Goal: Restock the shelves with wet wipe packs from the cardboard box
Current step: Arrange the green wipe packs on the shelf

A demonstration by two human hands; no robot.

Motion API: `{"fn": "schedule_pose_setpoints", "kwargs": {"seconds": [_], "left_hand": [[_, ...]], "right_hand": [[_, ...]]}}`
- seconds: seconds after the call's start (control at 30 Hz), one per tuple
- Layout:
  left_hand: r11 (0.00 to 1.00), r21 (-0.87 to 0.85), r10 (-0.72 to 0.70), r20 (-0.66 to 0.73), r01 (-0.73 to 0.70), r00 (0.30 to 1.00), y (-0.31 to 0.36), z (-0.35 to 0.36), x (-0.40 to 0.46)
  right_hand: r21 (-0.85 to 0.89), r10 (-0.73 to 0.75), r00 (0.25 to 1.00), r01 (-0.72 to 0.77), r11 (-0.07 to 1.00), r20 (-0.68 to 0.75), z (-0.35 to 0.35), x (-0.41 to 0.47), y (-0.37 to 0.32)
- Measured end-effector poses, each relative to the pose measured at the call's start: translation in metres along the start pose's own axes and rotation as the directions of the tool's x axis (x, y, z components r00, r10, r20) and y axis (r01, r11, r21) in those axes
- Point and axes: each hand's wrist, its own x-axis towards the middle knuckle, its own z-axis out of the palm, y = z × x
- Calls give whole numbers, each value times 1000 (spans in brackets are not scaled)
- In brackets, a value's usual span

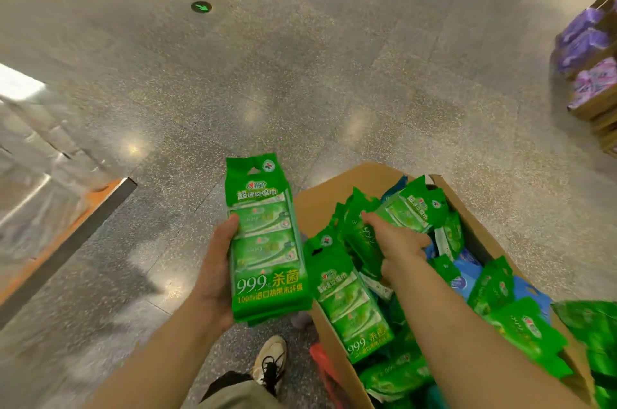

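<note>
Left hand: the person's left hand (216, 270) grips a stack of green plastic wet wipe packs (265, 240) from the side, thumb on the front, held upright over the floor just left of the box.
Right hand: the right hand (395, 238) reaches into the open brown cardboard box (337, 204), fingers curled over a green pack in the box (362, 235) near its far end.
Box contents: a loose heap of green packs, one leaning green pack (350, 301) against the near-left wall, blue packs (467, 275) underneath.
Setting: speckled grey stone floor (300, 74); wooden display of purple packs (587, 51) at far right, well apart.
Below: a light laced shoe (270, 362) beside the box.
</note>
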Motion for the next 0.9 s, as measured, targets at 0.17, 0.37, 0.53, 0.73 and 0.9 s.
{"fn": "schedule_pose_setpoints", "kwargs": {"seconds": [0.17, 0.37, 0.53, 0.73, 0.9], "left_hand": [[1000, 7, -30, 39, 29, 999, -7, -3, 3], [996, 52, -76, 55, 73, 996, -17, 15, 9], [988, 83, -140, 123, 131, 982, -36, 35, 18], [984, 37, -177, 289, 174, 941, -49, 57, 17], [979, -105, -133, 306, 173, 943, -42, 54, 16]], "right_hand": [[276, -31, 988, -13, 961, 153, -27, -7, 9], [279, -308, 864, 206, 938, 399, -78, -67, 9], [75, -587, 642, 641, 764, 493, -111, -133, -15], [-247, -683, 590, 805, 540, 432, -87, -164, -6], [-127, -638, 521, 820, 557, 567, -91, -159, 4]]}}
